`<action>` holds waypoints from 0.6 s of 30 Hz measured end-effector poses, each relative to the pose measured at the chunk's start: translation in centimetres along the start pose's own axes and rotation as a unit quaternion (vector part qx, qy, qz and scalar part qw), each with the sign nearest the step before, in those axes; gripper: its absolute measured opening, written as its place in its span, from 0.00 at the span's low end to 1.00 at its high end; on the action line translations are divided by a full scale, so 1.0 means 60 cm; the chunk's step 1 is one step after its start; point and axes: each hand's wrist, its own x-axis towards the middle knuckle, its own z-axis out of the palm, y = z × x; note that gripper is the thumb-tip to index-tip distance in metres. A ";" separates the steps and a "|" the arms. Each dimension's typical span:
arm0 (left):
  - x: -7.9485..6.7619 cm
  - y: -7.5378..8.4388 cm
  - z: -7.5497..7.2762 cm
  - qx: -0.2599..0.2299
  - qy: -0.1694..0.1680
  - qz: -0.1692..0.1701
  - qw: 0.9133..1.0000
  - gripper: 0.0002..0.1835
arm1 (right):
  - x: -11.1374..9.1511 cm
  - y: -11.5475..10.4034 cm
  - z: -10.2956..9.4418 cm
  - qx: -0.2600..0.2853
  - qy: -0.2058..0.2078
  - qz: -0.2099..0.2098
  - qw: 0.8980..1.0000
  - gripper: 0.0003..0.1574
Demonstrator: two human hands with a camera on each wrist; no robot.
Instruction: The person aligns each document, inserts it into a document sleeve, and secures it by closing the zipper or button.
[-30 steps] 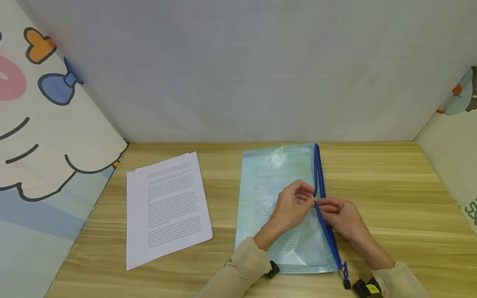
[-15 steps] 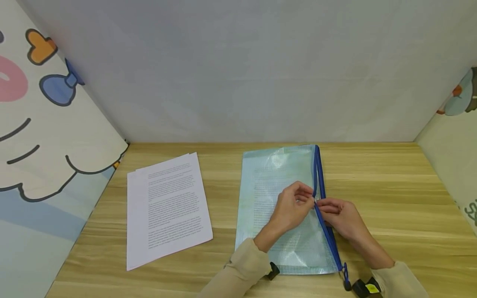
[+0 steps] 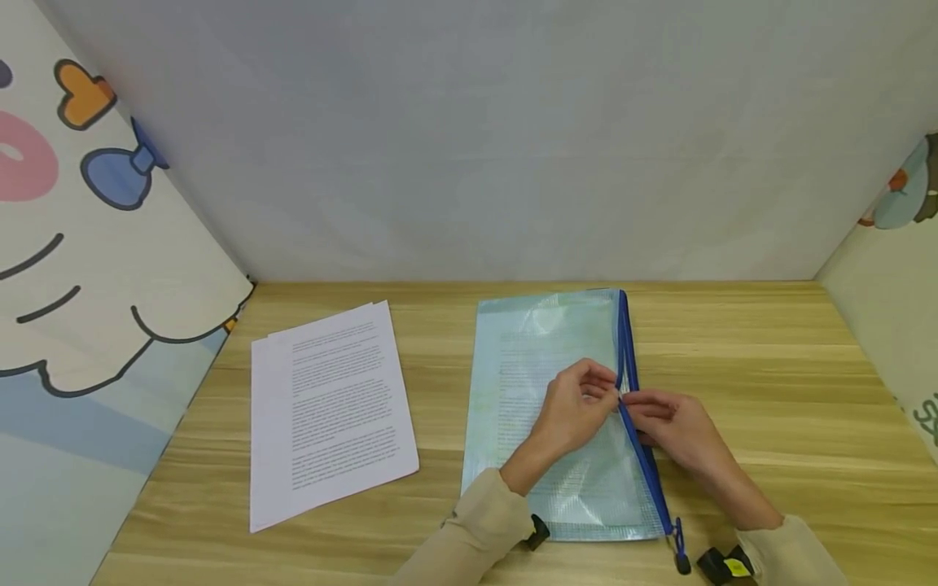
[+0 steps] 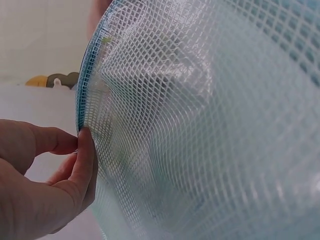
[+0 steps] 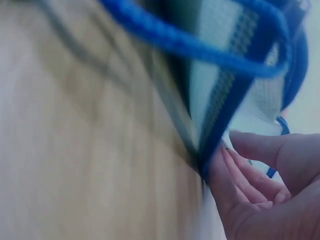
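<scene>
A pale blue mesh zip document pouch (image 3: 487, 358) lies flat on the table, printed paper showing faintly through its front. Its dark blue zip edge (image 3: 648, 476) runs down the right side, and the two edges stand slightly apart above the hands. My left hand (image 3: 575, 407) reaches over the pouch, and its thumb and fingertips pinch the front edge near mid-length. In the left wrist view, this hand (image 4: 45, 175) grips the mesh rim. Right beside it, my right hand (image 3: 677, 427) pinches the blue edge from the outer side; in the right wrist view, thumb and fingers (image 5: 257, 145) meet at this edge.
A stack of printed sheets (image 3: 333, 415) lies on the wooden table (image 3: 443, 350) to the left. A blue cord loop with a black tip (image 3: 683, 563) hangs off the pouch's near right corner. A grey wall (image 3: 513, 146) rises behind, with cartoon panels at both sides.
The gap between the zip edges near the pouch's far end has narrowed a little. My right forearm has shifted slightly right; both hands keep their hold at nearly the same spot.
</scene>
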 end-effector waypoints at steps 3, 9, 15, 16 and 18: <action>0.001 0.002 0.001 0.011 0.001 -0.006 1.000 0.07 | -0.004 -0.001 -0.010 0.038 0.012 -0.015 0.999 0.22; 0.006 -0.001 0.006 0.043 0.000 -0.008 0.999 0.07 | -0.008 0.001 -0.031 0.059 0.036 -0.044 0.997 0.28; 0.008 -0.001 0.013 0.071 0.007 -0.017 0.997 0.07 | -0.010 0.001 -0.044 0.057 0.059 -0.056 0.995 0.29; 0.008 -0.001 0.014 0.075 0.008 -0.018 0.997 0.07 | -0.010 0.001 -0.044 0.059 0.060 -0.059 0.995 0.29; 0.009 -0.003 0.017 0.082 0.009 -0.019 0.996 0.07 | -0.010 0.002 -0.045 0.063 0.063 -0.062 0.994 0.28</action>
